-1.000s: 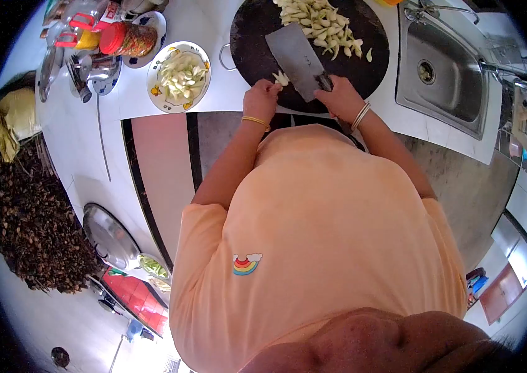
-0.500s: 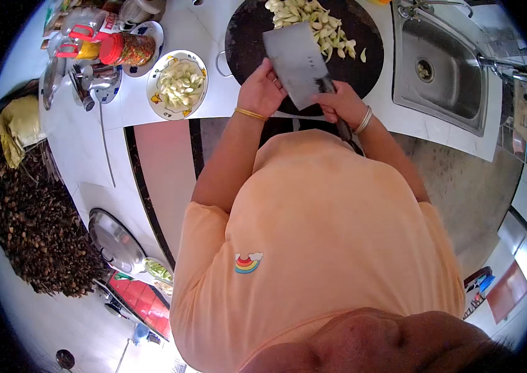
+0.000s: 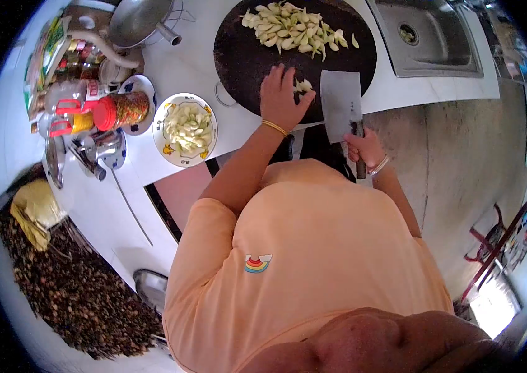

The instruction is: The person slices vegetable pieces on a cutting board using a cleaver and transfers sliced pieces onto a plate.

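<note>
My right hand [image 3: 368, 149] is wrapped around the handle of a cleaver [image 3: 340, 102]. The wide blade points away from me over the near right edge of the round dark cutting board [image 3: 245, 74]. On the board, my left hand [image 3: 283, 98] rests with fingers and thumb apart beside a few pale garlic cloves [image 3: 303, 86]; its palm side is hidden. Farther back lies a heap of peeled garlic cloves [image 3: 294, 28], with one loose clove at its right. To the left, a patterned plate [image 3: 163, 149] holds pale garlic pieces [image 3: 187, 129].
A steel sink [image 3: 428, 65] is set into the counter at right. Red-lidded jars [image 3: 123, 112], bottles and a metal pan [image 3: 139, 22] crowd the left. A long thin rod [image 3: 131, 208] lies on the left counter. A dark heap [image 3: 70, 286] with a yellow bag lies beyond it.
The left hand has left the cleaver's side and moved onto the board by a few cloves. The cleaver has shifted right, turned more upright and moved off the heap. The view has also shifted.
</note>
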A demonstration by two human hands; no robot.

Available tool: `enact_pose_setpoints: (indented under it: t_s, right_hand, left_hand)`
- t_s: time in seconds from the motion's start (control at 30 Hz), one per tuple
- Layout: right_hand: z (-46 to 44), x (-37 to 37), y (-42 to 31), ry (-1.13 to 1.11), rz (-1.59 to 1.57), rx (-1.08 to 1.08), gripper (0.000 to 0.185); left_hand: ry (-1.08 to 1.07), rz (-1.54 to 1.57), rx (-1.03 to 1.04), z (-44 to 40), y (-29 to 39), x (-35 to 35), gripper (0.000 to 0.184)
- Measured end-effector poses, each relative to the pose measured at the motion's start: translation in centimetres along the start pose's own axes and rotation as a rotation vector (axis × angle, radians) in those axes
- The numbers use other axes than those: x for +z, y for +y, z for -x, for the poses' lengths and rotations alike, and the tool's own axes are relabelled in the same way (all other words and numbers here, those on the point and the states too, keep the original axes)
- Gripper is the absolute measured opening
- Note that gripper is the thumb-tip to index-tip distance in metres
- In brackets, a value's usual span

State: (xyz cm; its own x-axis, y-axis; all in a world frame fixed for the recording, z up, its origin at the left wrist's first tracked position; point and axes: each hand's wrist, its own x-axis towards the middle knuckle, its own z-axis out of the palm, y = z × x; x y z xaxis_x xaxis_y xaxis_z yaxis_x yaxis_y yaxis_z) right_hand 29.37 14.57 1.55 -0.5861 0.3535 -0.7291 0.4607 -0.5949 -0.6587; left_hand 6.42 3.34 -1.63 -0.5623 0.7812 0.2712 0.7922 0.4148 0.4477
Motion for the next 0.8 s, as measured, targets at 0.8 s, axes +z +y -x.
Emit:
enact_pose_setpoints:
  t_s: [0.8]
  right_hand:
    - [-4.5, 23.3, -0.6, -0.500, 0.506, -0.137, 0.020]
  left_hand:
    - [0.354, -0.100, -0.370, 7.5, -14.5, -11.8, 0.034]
